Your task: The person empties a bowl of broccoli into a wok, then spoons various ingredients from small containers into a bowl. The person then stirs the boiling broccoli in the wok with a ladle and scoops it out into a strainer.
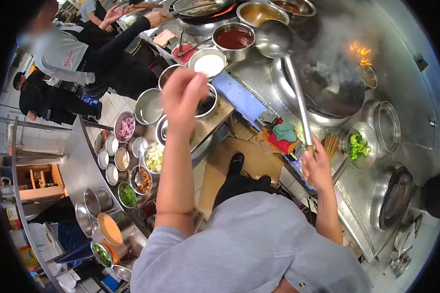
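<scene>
My right hand (318, 166) is closed round the handle of a long metal ladle (298, 93). The ladle's round bowl tilts near a pot of amber liquid (259, 13), left of a smoking wok (332, 93). My left hand (183, 95) is raised above metal bowls, its fingers curled but smeared by motion. Close to it are a bowl of white stuff (208, 62) and a bowl with dark contents (208, 102). Red sauce (234, 36) fills another pot. Broccoli (359, 145) sits in a perforated strainer beside a bamboo brush (330, 144).
Flames (361, 50) rise behind the wok. Folded cloths (283, 136) lie at the stove's edge. Bowls of onion (125, 126), greens (127, 195) and orange liquid (110, 229) stand at left. A co-worker (68, 53) handles another wok at upper left; other people stand behind.
</scene>
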The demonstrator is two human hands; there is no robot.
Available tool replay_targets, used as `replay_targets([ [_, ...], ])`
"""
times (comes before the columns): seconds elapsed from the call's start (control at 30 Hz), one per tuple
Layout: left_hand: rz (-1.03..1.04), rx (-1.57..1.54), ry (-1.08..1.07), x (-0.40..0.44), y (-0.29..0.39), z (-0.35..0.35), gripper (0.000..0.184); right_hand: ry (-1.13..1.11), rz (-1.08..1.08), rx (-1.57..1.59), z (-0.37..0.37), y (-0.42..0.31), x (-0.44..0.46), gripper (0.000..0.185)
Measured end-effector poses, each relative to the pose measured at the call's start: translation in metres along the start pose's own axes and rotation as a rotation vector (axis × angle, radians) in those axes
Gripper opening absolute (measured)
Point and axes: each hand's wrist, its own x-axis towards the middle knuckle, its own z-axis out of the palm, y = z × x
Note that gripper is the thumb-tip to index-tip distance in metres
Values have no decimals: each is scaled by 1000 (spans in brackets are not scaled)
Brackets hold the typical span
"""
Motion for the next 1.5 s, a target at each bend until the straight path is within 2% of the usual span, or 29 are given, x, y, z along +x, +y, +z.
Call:
replay_targets([
  [0.03,5,296,16,24,-64,-14,11,-61,0,-110,16,-1,8,55],
  [0.07,-38,609,28,41,-137,-41,21,-124,2,-223,31,-2,17,53],
  [0.1,-58,905,-28,48,-168,-51,29,-124,20,-230,43,0,29,53],
  [0.13,-75,1200,-91,55,-185,-57,37,-158,-29,-412,55,4,44,52],
  [0.17,-92,1199,-97,60,-196,-59,37,-192,-76,-594,66,10,57,52],
  [0.2,-207,1363,-207,62,-208,-58,47,-196,-60,-600,75,18,71,52],
  [0.23,-323,1522,-322,65,-218,-57,57,-165,-255,-797,83,27,85,53],
  [0.27,-338,1518,-326,69,-229,-57,57,-134,-457,-989,91,35,95,53],
  [0.33,-635,1418,-395,73,-243,-55,69,-127,-433,-1014,109,45,105,55],
  [0.4,-652,1397,-395,68,-245,-53,72,-113,-415,-1035,123,51,108,56],
  [0.5,-573,1330,-343,62,-248,-56,72,-127,-297,-1141,132,56,106,59],
  [0.67,-568,1333,-362,65,-249,-58,73,-132,-374,-1105,135,67,93,57],
  [0.83,-551,1354,-359,62,-249,-54,75,-173,-201,-902,134,53,84,57],
  [0.97,-534,1357,-341,61,-250,-52,75,-184,-325,-919,130,43,89,56],
  [1.03,-554,1336,-346,62,-247,-53,71,-316,245,-359,129,17,89,56],
  [1.07,-539,1336,-348,62,-244,-55,71,-309,233,-355,127,8,88,56],
  [1.13,-539,1309,-280,62,-242,-60,68,-353,363,181,120,-8,86,54],
  [1.17,-504,1308,-207,59,-240,-62,65,-379,375,344,114,-13,81,48],
  [1.2,-441,1254,-148,56,-238,-66,65,-365,349,355,105,-17,76,48],
  [1.23,-364,1201,-85,51,-233,-67,62,-417,430,653,94,-20,71,43],
  [1.27,-186,1052,-45,45,-235,-71,57,-464,492,957,84,-23,64,38],
  [1.3,-136,1048,-19,36,-221,-65,52,-577,500,1157,73,-23,56,34],
  [1.33,-91,889,-87,23,-222,-59,46,-515,448,1311,57,-27,28,33],
  [1.4,-6,772,-153,4,-194,-33,38,-309,305,1266,53,-33,1,37],
  [1.43,45,700,-212,-3,-186,-16,35,-275,252,1286,47,-34,-9,37],
  [1.5,112,507,-386,-15,-173,20,26,-94,53,903,39,-36,-19,44],
])
